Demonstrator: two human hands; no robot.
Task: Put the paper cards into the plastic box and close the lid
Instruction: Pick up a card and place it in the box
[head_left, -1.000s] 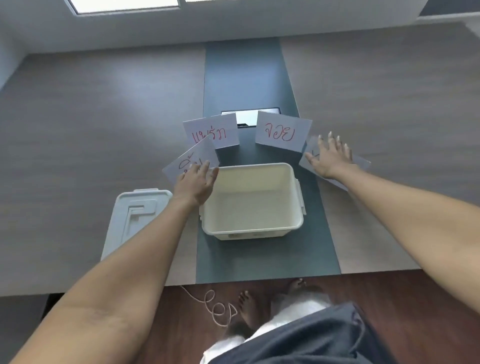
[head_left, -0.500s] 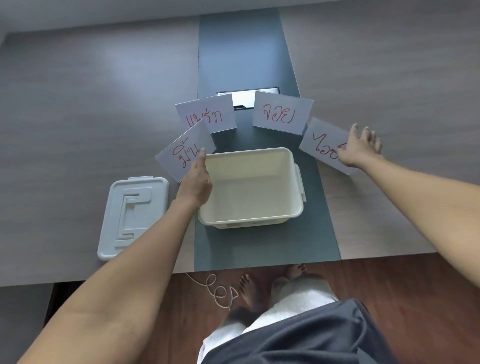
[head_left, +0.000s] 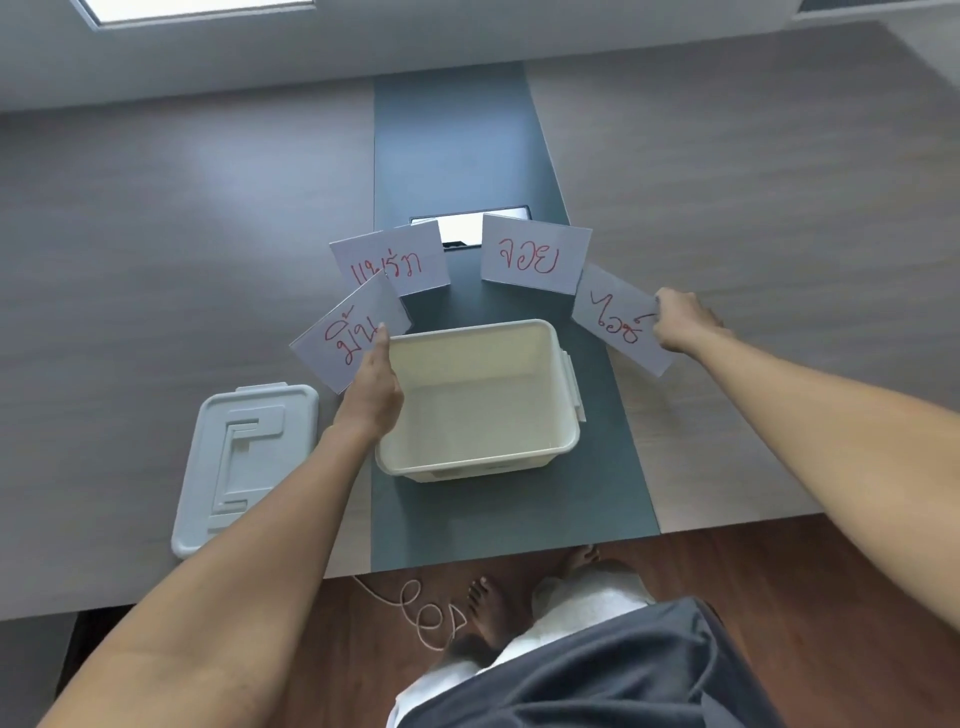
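Observation:
An open cream plastic box (head_left: 563, 447) stands empty on the dark centre strip of the table. Its grey lid (head_left: 244, 457) lies flat to the left. Several white paper cards with red writing fan out beyond the box. My left hand (head_left: 371, 387) pinches the near-left card (head_left: 340, 338), lifted at the box's left far corner. My right hand (head_left: 680, 325) grips the right card (head_left: 613, 317), raised off the table to the right of the box. Two more cards, one at centre-left (head_left: 395, 262) and one at centre-right (head_left: 532, 254), lie on the table behind the box.
A rectangular cable hatch (head_left: 470, 228) is set into the dark strip (head_left: 457, 156) behind the cards. The table's near edge runs just below the box. Beneath it are my bare feet (head_left: 488, 608) and a white cord (head_left: 415, 608) on the wooden floor.
Both hands went from lying flat on their cards to gripping them at the edge. The left and right cards have come up off the table.

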